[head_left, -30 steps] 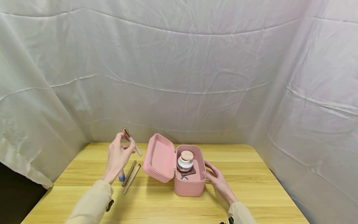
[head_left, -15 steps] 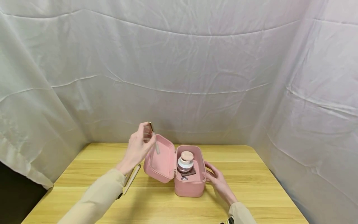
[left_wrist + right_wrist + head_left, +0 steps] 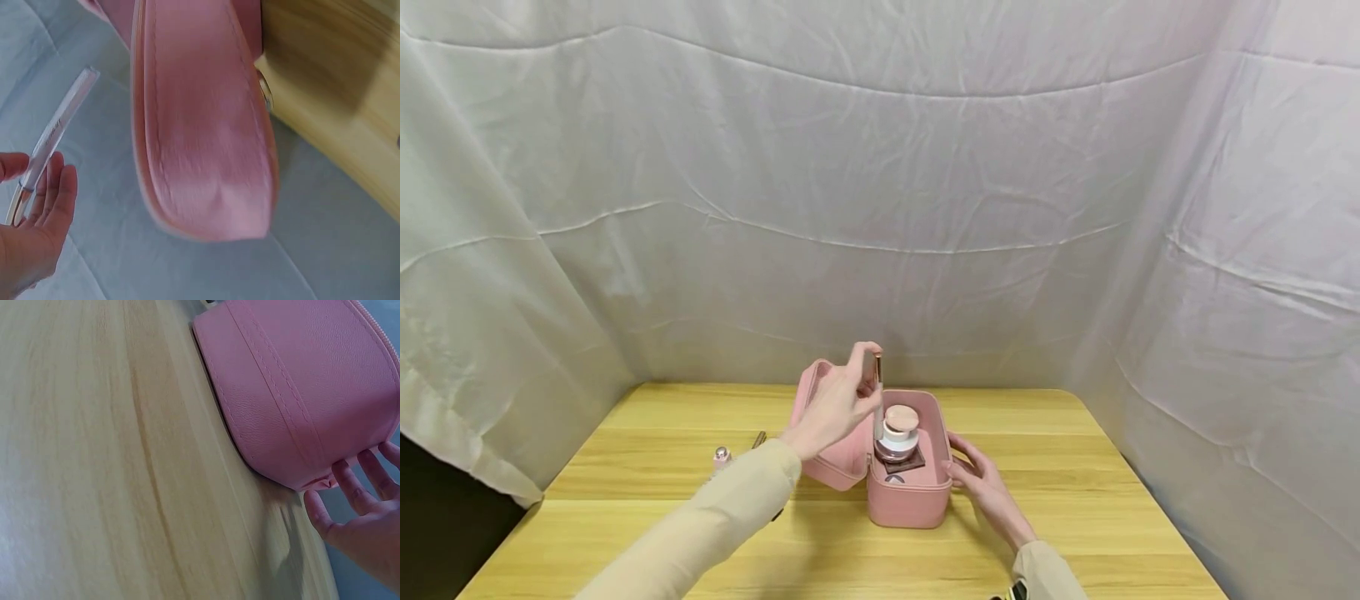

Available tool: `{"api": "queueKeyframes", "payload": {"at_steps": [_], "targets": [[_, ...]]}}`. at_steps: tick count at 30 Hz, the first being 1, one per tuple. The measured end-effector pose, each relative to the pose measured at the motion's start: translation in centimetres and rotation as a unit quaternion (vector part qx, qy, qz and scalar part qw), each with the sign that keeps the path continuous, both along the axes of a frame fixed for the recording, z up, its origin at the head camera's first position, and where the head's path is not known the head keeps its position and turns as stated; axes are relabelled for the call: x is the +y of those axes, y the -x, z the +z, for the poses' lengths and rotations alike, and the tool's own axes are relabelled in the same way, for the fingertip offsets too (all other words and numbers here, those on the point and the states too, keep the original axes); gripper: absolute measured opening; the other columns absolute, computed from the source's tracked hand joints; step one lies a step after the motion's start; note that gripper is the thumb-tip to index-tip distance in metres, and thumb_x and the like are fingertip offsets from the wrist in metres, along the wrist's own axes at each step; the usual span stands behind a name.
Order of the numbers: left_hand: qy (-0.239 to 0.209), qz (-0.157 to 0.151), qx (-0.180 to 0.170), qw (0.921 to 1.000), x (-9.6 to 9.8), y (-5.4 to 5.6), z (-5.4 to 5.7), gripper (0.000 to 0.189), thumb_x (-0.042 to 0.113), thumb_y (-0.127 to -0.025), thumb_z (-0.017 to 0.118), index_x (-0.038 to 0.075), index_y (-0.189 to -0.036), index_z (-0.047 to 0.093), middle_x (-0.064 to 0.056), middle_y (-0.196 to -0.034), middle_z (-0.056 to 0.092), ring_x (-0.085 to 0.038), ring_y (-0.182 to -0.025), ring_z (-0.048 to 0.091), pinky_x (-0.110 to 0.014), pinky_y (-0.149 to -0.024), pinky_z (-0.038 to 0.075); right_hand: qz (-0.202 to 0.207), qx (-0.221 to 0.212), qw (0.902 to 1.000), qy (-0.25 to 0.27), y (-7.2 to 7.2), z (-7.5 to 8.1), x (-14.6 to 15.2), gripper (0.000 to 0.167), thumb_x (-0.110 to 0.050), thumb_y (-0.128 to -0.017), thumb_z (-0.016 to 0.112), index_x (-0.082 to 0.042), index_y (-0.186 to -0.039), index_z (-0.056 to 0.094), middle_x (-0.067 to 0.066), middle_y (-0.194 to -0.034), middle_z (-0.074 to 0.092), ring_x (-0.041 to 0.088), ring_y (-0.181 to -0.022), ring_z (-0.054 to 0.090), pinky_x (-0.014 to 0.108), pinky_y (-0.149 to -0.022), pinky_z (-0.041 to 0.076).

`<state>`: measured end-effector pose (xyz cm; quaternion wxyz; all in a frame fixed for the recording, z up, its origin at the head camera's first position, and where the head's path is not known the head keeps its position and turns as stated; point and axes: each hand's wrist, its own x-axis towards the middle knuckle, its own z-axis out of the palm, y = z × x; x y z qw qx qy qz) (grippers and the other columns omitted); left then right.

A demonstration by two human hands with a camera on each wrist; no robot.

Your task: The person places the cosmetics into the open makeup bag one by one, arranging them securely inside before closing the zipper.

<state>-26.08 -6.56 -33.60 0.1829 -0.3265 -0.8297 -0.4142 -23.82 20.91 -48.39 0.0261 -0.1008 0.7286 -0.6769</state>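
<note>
Pinched between thumb and fingers of left hand (image 3: pixel 833 412): 1 slim tube (image 3: pixel 878 412); gold end uppermost, pale clear end pointing down; long axis near vertical in head view. Positioned at left edge of case body, just beside jar; whether tip above or below rim, cannot tell. In left wrist view, slanting across fingers, gold end toward palm, clear end pointing away from hand and apart from lid; small lettering along barrel.

Container: 1 pink case (image 3: pixel 908 507), upright on wooden table (image 3: pixel 1037 450), mouth facing up; lid (image 3: pixel 853 454) swung out to left, inner face partly covered by left hand; stitched seams along outer wall in right wrist view. Inside body: 1 pale jar (image 3: pixel 898 442), topped by 1 peach-pink round piece (image 3: pixel 902 417); 1 dark flat piece (image 3: pixel 914 461), partly hidden by jar; 1 small grey-and-white item (image 3: pixel 894 478) near front wall, too small to identify.

Right hand (image 3: pixel 985 487): fingers spread, touching outer right wall of case; thumb near rim in head view.

On table, left of case: 1 pink bottle with silver ball tip (image 3: pixel 722 456) and 1 brown stick (image 3: pixel 760 439), both partly hidden by left sleeve (image 3: pixel 715 517).
</note>
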Motion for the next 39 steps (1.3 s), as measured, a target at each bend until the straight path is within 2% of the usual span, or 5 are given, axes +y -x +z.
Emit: {"api": "queueKeyframes", "payload": {"at_steps": [14,20,26,34,39], "targets": [[0.075,-0.072,-0.048,0.9934,2.9,1.4,-3.0,0.037,-0.004,-0.091,0.066,0.003,-0.122,0.046,-0.012,-0.085,0.070,-0.019,-0.075,0.066,-0.023,-0.066,0.053,0.003,-0.002,1.0000,0.006,0.0,0.1,0.2,0.064,-0.008,-0.100,0.056,0.004,-0.156,0.027,0.026,-0.163,0.025,-0.003,-0.123,0.056,0.022,-0.090,0.055],[0.111,-0.083,-0.048,0.9892,3.4,1.5,-4.1,0.032,0.000,-0.093,0.066,0.001,-0.119,0.047,-0.018,-0.093,0.073,-0.027,-0.083,0.071,-0.025,-0.070,0.057,0.001,0.000,1.0000,0.000,0.1,-0.1,0.3,0.064,-0.008,-0.100,0.057,0.003,-0.156,0.028,0.026,-0.163,0.026,0.001,-0.126,0.056,0.022,-0.091,0.055],[0.122,-0.103,-0.107,0.9814,4.0,1.0,-4.9,0.025,-0.001,-0.095,0.063,0.003,-0.115,0.050,-0.016,-0.080,0.071,-0.019,-0.069,0.067,-0.025,-0.063,0.055,-0.003,-0.006,1.0000,-0.001,0.2,-0.2,0.4,0.064,-0.010,-0.100,0.058,0.001,-0.156,0.030,0.024,-0.163,0.028,0.014,-0.134,0.053,0.024,-0.092,0.056],[0.189,-0.075,-0.061,0.9772,4.3,0.7,-6.1,0.034,-0.001,-0.088,0.072,0.004,-0.115,0.052,-0.016,-0.096,0.067,-0.023,-0.079,0.066,-0.027,-0.070,0.055,0.000,0.001,0.9999,0.010,0.1,-0.2,0.3,0.063,-0.009,-0.100,0.057,0.003,-0.155,0.029,0.026,-0.163,0.027,0.010,-0.131,0.054,0.024,-0.092,0.056],[0.213,-0.081,-0.066,0.9714,4.1,0.6,-6.7,0.035,-0.002,-0.084,0.074,0.006,-0.108,0.050,-0.013,-0.083,0.067,-0.015,-0.070,0.059,-0.022,-0.063,0.048,-0.004,0.008,0.9999,0.009,0.0,-0.2,0.2,0.063,-0.008,-0.100,0.057,0.005,-0.154,0.030,0.028,-0.162,0.028,0.007,-0.129,0.055,0.024,-0.090,0.056]]}}
